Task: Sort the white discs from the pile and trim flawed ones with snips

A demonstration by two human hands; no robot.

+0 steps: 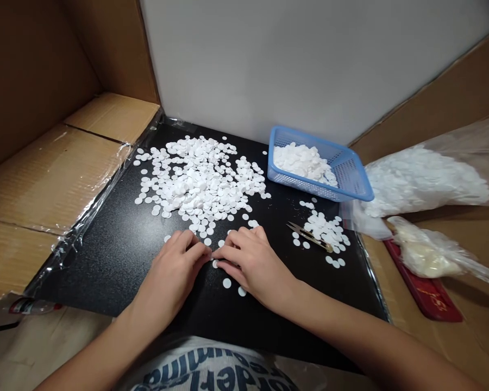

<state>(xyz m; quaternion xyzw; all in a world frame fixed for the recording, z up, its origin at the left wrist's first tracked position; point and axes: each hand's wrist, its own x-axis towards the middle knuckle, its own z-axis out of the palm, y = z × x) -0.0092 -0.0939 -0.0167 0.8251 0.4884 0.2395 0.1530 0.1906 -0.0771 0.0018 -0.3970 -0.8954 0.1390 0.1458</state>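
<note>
My left hand [178, 262] is bent over the black tabletop, thumb and forefinger pressed together at their tips; what lies between them is too small to make out. Facing it, almost touching, my right hand [255, 263] has its thumb and finger closed at a small round white disc [215, 264]. Just below the right fingers, two loose white discs [227, 283] rest flat on the table. Beyond both hands spreads a large heap of the same white discs [199, 184].
A blue plastic basket [321, 187] holds more discs at the back right. Small thread snips [307, 235] lie against a lesser disc pile [328, 228]. Further right are a clear bag of discs [424, 179], a knotted plastic bag [426, 252] and a red packet [438, 304]. Cardboard [57, 174] borders the left.
</note>
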